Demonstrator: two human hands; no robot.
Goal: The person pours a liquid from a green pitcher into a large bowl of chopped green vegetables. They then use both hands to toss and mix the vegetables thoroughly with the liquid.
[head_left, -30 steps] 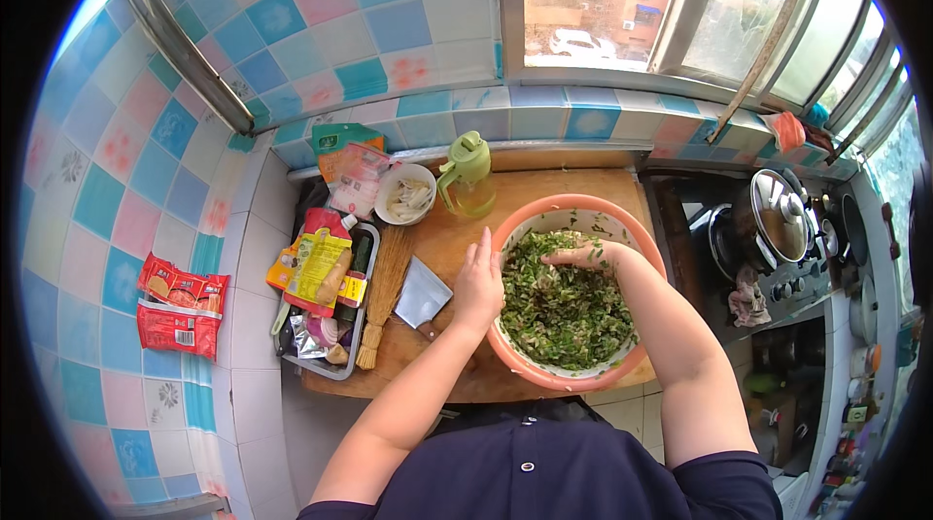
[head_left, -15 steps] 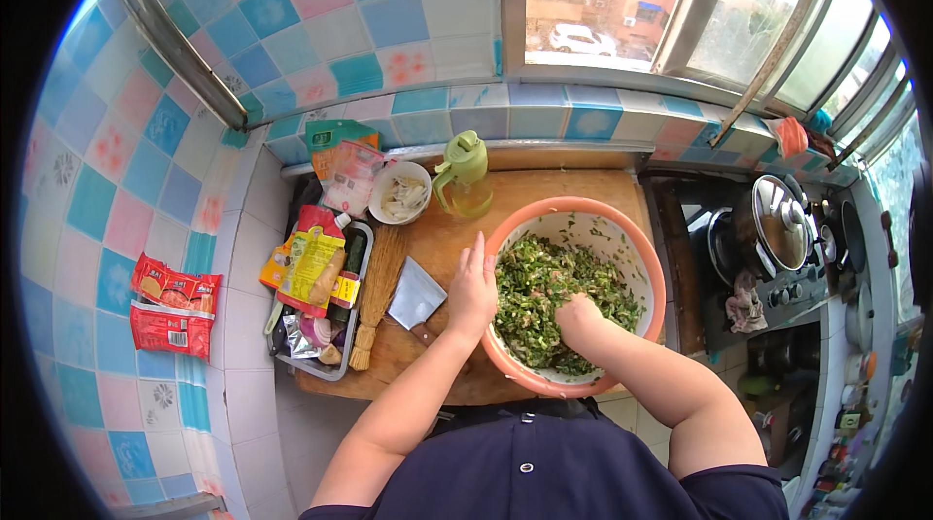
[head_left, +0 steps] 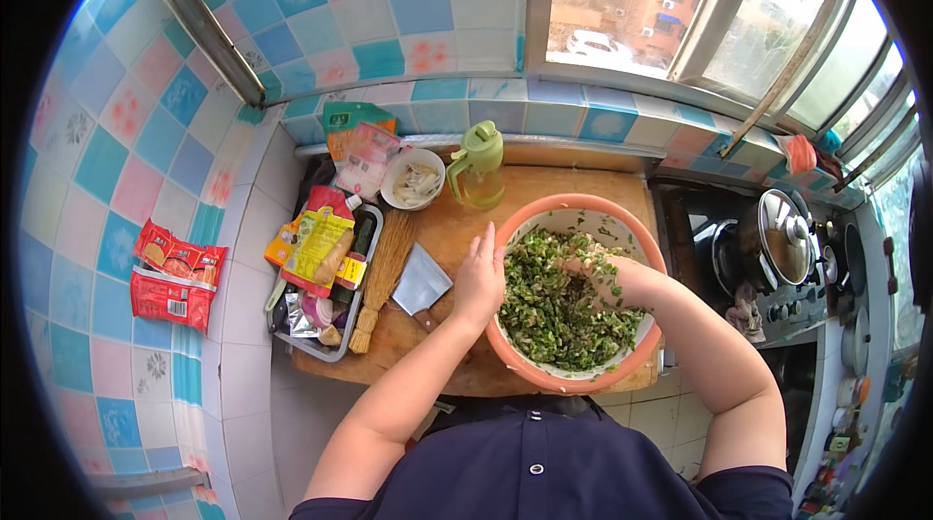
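A large bowl (head_left: 656, 326) with an orange rim and white inside holds a chopped green vegetable mixture (head_left: 549, 311). My left hand (head_left: 481, 279) lies against the bowl's left outer side, fingers stretched out and pointing away from me. Inside the bowl, toward its far right, is my right hand (head_left: 627, 282). Its fingers are curled into the mixture and partly hidden, with green bits clinging to them. The bowl rests on a wooden board (head_left: 457, 369). A cleaver (head_left: 422, 279) lies flat to the left of my left hand.
Left of the cleaver lies a straw brush (head_left: 384, 277), beside a grey tray (head_left: 340, 353) of packets and vegetables. Behind stand a green oil jug (head_left: 478, 165) and a white bowl (head_left: 413, 178) of pale pieces. A lidded pot (head_left: 777, 238) is on the stove at right.
My right hand has moved from the middle of the mixture to the bowl's far right, heaping the greens differently. My left hand stays at the bowl's side. The view has shifted slightly.
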